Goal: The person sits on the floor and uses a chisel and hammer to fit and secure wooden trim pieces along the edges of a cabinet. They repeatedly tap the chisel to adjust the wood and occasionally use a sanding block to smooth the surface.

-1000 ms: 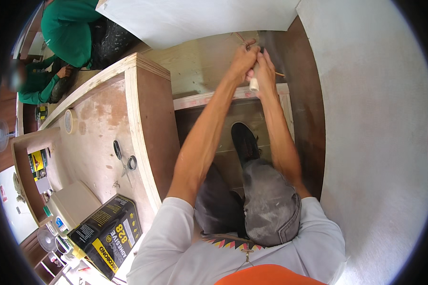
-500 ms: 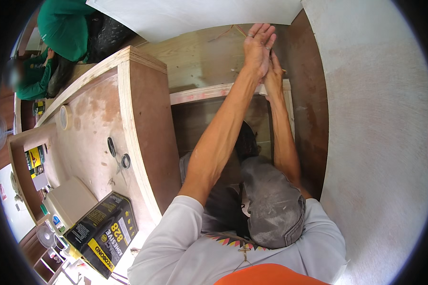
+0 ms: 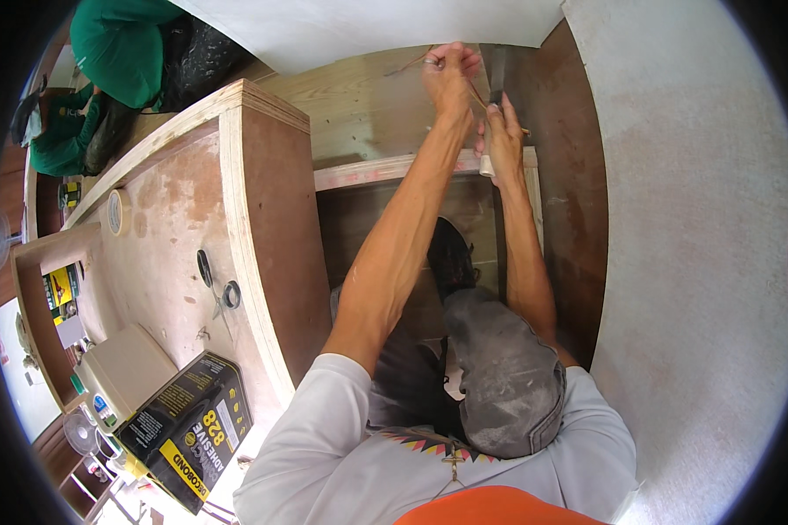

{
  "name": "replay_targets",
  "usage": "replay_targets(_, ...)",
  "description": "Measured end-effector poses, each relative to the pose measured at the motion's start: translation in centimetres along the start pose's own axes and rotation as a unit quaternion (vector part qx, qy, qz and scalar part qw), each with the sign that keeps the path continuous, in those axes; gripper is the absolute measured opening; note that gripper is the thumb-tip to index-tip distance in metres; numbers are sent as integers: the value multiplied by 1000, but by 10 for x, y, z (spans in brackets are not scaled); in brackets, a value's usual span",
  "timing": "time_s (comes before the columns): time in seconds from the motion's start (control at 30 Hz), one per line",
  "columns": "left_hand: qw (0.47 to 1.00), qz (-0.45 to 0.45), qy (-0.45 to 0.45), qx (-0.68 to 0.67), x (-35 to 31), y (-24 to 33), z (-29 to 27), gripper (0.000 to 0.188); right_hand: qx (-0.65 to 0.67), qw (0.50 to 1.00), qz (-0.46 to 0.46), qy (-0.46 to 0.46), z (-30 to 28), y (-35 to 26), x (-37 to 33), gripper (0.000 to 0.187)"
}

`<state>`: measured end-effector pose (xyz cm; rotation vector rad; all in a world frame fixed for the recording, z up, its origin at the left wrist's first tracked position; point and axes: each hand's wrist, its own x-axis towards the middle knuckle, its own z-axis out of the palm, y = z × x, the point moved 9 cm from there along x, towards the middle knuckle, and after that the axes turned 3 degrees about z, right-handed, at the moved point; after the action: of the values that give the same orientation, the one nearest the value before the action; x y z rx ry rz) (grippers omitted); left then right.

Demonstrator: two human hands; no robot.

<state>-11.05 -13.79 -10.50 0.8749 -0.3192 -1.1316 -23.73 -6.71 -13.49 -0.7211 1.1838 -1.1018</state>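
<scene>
My left hand (image 3: pixel 452 80) is closed at the back of the cabinet space, its fingers curled around a thin brown wire (image 3: pixel 476 94). The wire runs from that hand toward my right hand (image 3: pixel 503 140). My right hand is wrapped around a pale-handled tool (image 3: pixel 487 164), its light end sticking out below the palm. A dark, flat, blade-like part (image 3: pixel 497 83) extends beyond the fingers, but its exact kind is unclear. Both hands are above a plywood-edged frame (image 3: pixel 368 172), near the wood-grained surface behind it.
A white panel (image 3: pixel 376 26) hangs overhead; a grey-white panel (image 3: pixel 692 219) stands at right. On the plywood unit at left lie scissors (image 3: pixel 205 269), a black tape roll (image 3: pixel 231 295), a masking tape roll (image 3: pixel 119 213) and an adhesive can (image 3: pixel 188 429). Someone in green (image 3: pixel 118 52) crouches far left.
My left hand has drawn left, away from my right hand, and its fingers have curled in. The wire and the tool in my right hand now show more plainly.
</scene>
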Motion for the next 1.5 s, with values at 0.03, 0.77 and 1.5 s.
replay_targets(0.03,1000,5,-2,12,0,3,-3,19,-1,1000,-1,-1,1,1,0,63)
replay_targets(0.77,998,-28,-4,52,3,2,-15,18,7,1000,13,-14,2,3,1,66)
replay_targets(1.5,952,-150,-231,-136,-39,-40,89,52,11,999,-27,39,-29,16,12,45)
